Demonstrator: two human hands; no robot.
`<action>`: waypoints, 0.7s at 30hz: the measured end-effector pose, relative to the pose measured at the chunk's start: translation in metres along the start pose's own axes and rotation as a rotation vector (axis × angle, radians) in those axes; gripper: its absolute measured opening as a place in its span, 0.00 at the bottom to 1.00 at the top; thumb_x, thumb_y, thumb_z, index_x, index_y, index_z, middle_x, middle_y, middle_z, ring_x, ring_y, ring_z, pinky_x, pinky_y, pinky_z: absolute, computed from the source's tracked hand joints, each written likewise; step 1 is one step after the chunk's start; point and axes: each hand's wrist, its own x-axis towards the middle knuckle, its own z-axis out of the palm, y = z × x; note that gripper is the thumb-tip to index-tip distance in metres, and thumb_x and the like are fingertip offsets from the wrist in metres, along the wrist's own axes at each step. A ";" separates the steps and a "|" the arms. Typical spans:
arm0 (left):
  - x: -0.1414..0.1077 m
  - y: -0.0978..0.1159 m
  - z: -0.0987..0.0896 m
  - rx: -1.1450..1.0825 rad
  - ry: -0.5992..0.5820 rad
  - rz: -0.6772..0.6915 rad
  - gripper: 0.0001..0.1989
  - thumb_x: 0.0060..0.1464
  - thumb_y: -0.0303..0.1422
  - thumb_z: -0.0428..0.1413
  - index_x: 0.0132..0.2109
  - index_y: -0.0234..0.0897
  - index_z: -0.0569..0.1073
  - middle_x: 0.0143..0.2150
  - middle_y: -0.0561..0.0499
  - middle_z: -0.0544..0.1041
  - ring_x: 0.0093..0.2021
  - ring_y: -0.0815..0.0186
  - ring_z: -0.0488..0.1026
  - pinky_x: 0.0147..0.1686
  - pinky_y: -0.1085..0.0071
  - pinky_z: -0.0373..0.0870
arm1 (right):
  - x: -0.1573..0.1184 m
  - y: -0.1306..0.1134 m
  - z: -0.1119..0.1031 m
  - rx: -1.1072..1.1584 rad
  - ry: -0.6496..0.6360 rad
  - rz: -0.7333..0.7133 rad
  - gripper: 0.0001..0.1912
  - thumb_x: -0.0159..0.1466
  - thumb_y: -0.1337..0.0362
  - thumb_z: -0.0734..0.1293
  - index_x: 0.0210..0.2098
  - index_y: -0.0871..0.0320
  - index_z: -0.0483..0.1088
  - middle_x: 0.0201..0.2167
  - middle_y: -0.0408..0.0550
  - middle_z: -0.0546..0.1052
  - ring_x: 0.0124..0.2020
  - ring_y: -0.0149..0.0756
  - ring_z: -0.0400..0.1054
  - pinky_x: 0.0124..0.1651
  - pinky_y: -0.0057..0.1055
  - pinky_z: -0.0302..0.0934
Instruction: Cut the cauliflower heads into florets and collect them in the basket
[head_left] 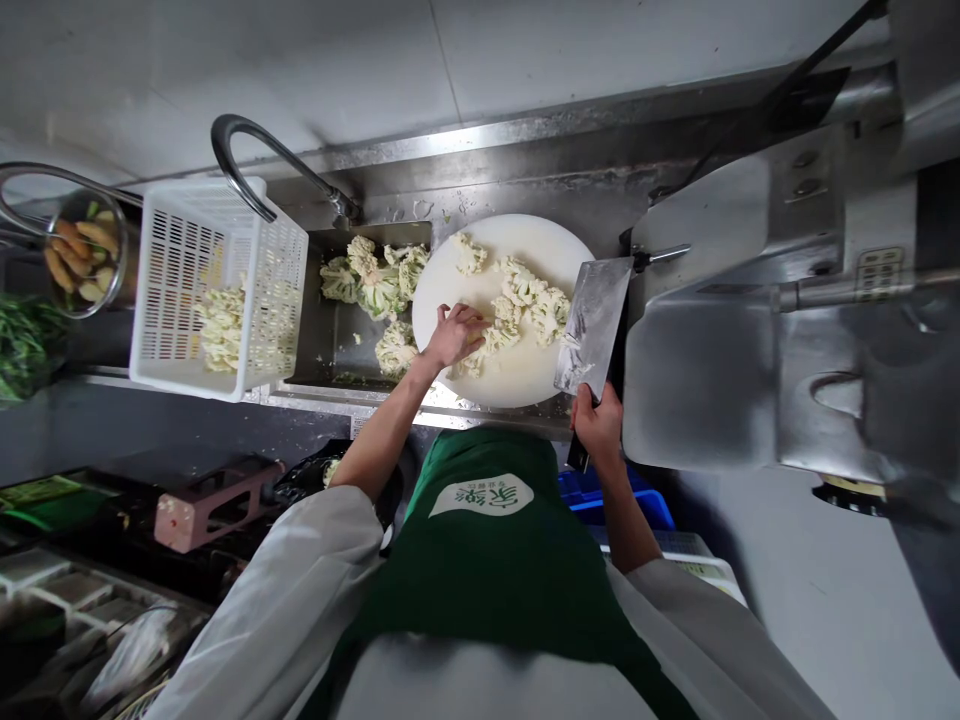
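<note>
My right hand (600,422) is closed round the dark handle of a cleaver (598,310), its broad blade held over the right edge of a round white cutting board (540,385). White scraps cling to the blade. Fingers apart, my left hand (454,337) reaches over the left part of the board, its fingertips at the edge of the cut cauliflower (525,290). Whether they touch the pieces I cannot tell. One separate floret (469,254) lies near the board's far side. Larger cauliflower heads (375,280) sit in the sink left of the board.
A white perforated basket (281,300) with cauliflower pieces stands left of the sink (319,345). A curved faucet (277,150) arches over both. Farther left are a round container of root-like vegetables (82,250) and leafy greens (28,345). A large metal machine (705,380) stands right.
</note>
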 end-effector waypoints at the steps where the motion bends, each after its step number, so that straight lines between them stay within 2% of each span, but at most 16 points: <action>1: 0.000 -0.001 0.001 -0.002 0.012 0.015 0.16 0.62 0.36 0.58 0.56 0.47 0.79 0.58 0.43 0.76 0.61 0.46 0.64 0.60 0.45 0.55 | 0.000 0.000 0.000 -0.004 0.000 0.001 0.16 0.69 0.48 0.62 0.34 0.52 0.66 0.19 0.42 0.69 0.24 0.39 0.69 0.31 0.34 0.65; 7: 0.004 -0.003 0.011 -0.048 0.092 0.037 0.15 0.66 0.33 0.50 0.52 0.41 0.80 0.51 0.44 0.81 0.53 0.54 0.72 0.59 0.51 0.58 | 0.000 -0.004 -0.002 0.010 -0.015 0.006 0.16 0.69 0.47 0.62 0.34 0.52 0.67 0.19 0.42 0.70 0.24 0.39 0.69 0.30 0.34 0.64; 14: 0.005 0.009 0.009 -0.009 -0.003 0.101 0.18 0.62 0.34 0.52 0.56 0.42 0.77 0.61 0.43 0.76 0.61 0.50 0.68 0.61 0.47 0.54 | 0.001 -0.004 -0.003 -0.005 0.009 0.011 0.15 0.68 0.49 0.62 0.35 0.53 0.68 0.22 0.44 0.72 0.27 0.41 0.71 0.33 0.36 0.66; 17: 0.006 0.013 0.005 -0.012 -0.041 0.118 0.16 0.63 0.35 0.53 0.55 0.42 0.77 0.60 0.43 0.76 0.60 0.49 0.67 0.62 0.46 0.52 | 0.002 -0.003 -0.003 -0.003 0.009 0.000 0.15 0.68 0.49 0.62 0.35 0.53 0.68 0.22 0.44 0.73 0.28 0.41 0.71 0.33 0.36 0.66; 21: 0.008 0.021 0.004 -0.006 -0.095 0.123 0.17 0.59 0.37 0.60 0.54 0.40 0.78 0.57 0.40 0.75 0.58 0.46 0.67 0.61 0.44 0.53 | 0.002 -0.004 -0.003 -0.001 -0.001 -0.001 0.15 0.68 0.49 0.62 0.36 0.53 0.68 0.20 0.42 0.71 0.26 0.41 0.71 0.33 0.36 0.66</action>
